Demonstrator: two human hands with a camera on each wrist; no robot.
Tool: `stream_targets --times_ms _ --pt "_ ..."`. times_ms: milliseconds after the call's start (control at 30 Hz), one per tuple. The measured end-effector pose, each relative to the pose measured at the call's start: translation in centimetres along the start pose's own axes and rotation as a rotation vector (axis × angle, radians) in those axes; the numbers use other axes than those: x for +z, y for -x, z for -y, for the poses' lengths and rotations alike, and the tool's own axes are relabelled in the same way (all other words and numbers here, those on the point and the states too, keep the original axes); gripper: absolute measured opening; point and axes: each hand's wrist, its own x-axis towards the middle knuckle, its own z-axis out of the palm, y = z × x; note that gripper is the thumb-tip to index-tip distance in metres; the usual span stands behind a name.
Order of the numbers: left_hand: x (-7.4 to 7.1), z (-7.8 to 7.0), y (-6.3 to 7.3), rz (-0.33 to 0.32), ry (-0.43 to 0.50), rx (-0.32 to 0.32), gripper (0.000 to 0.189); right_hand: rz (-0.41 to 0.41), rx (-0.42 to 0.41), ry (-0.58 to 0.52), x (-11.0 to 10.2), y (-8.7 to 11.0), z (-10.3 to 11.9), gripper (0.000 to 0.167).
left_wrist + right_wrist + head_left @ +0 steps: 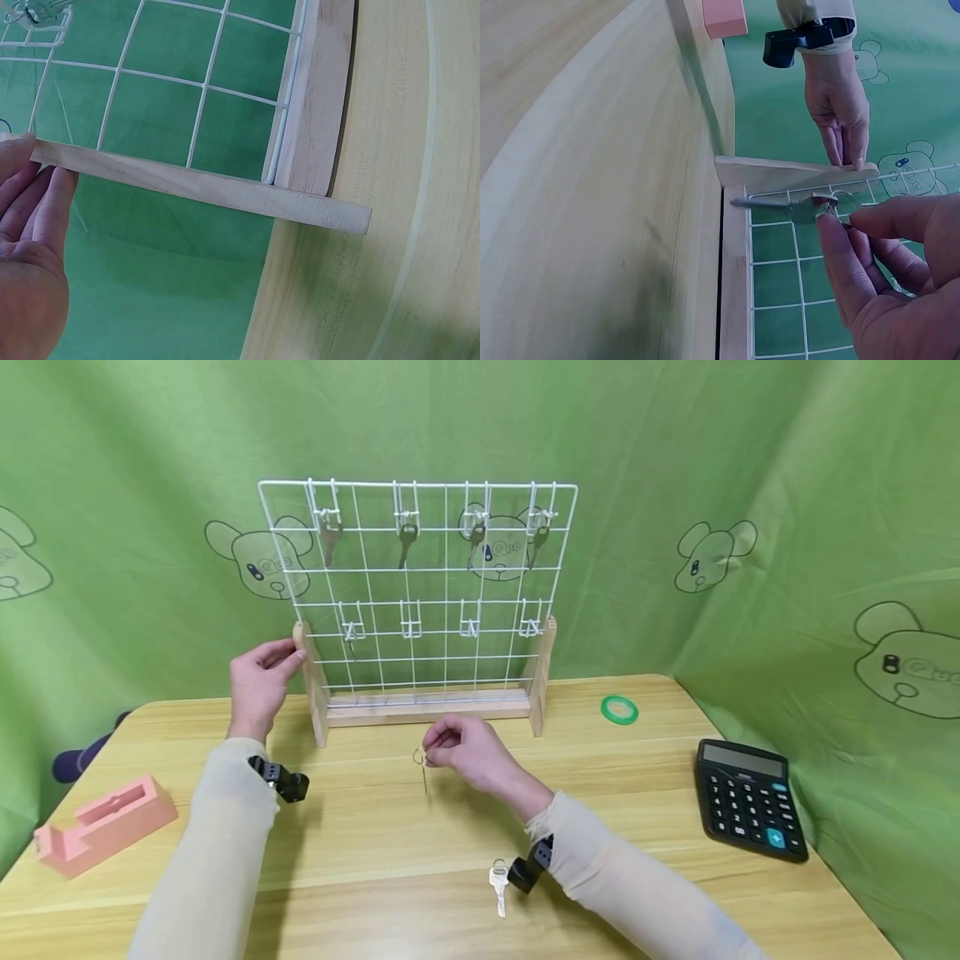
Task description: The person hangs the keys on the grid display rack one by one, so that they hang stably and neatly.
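A white wire grid rack (pixel 446 569) stands at the back on wooden supports. My left hand (pixel 258 683) holds its left wooden side post (pixel 202 184) near the upper end, thumb on one side and fingers on the other. In front of the rack's base, my right hand (pixel 474 753) pinches a key (pixel 808 209) by its ring, the blade pointing down in the head view. Several keys (pixel 407 539) hang from the upper row of hooks. One more key (pixel 351 645) hangs on the lower left hook; the other lower hooks (pixel 469 627) hold none.
Another key (pixel 499 889) with a ring lies on the table near the front, by my right wrist. A pink tape dispenser (pixel 108 827) sits at the left, a green tape roll (pixel 619 710) and a black calculator (pixel 752 800) at the right. Green curtain (pixel 622 443) surrounds the table.
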Motion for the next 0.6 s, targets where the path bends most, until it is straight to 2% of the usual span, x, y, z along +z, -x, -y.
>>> stream_targets --times_ms 267,600 --pt "0.0 0.1 0.0 0.003 -0.004 -0.004 0.042 -0.045 -0.006 -0.003 0.1 -0.5 0.7 0.018" --pt "0.0 0.4 0.0 0.004 0.001 -0.003 0.042 -0.065 -0.055 -0.007 -0.9 -1.8 1.7 0.016"
